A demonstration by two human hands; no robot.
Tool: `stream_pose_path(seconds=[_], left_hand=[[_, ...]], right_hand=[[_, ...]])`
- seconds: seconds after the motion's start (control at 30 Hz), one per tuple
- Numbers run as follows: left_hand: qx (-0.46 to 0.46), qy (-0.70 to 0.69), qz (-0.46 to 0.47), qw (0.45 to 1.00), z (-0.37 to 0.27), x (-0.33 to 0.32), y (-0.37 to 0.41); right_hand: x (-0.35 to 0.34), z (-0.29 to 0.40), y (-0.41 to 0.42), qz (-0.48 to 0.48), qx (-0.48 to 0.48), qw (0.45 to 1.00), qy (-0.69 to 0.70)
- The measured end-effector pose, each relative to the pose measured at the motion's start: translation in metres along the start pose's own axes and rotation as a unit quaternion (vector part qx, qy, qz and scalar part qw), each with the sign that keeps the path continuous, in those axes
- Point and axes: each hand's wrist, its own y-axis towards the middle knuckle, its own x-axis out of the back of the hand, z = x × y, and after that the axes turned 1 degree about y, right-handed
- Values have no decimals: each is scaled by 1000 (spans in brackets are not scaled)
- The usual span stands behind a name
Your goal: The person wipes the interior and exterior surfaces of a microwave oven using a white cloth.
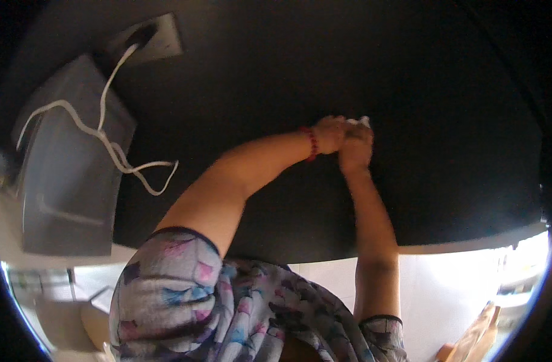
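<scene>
Both of my hands meet above a broad dark surface, right of the middle of the view. My left hand, with a red beaded bracelet at the wrist, presses up against my right hand. A small white thing pokes out beyond the fingers of the two hands. It looks crumpled, but blur and the fingers hide most of it, so its kind cannot be told. The fingers of both hands are curled in around it.
At the left stands a grey box-like object with a white cable looping over it. The cable runs up to a dark plug on a pale rectangular plate. A brown wooden object shows at the lower right.
</scene>
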Motion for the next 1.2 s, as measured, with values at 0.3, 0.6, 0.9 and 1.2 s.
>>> stream_pose_path(seconds=[0.3, 0.6, 0.9, 1.2], left_hand=[[162, 158, 44, 973, 11, 29, -54], [457, 186, -48, 869, 71, 75, -199], [707, 91, -232, 662, 139, 74, -280], [632, 244, -123, 725, 124, 51, -224]], right_hand=[[3, 61, 15, -26, 28, 973, 228], [25, 228, 48, 124, 137, 908, 375], [10, 333, 68, 109, 287, 819, 485], [31, 258, 58, 141, 230, 849, 454]])
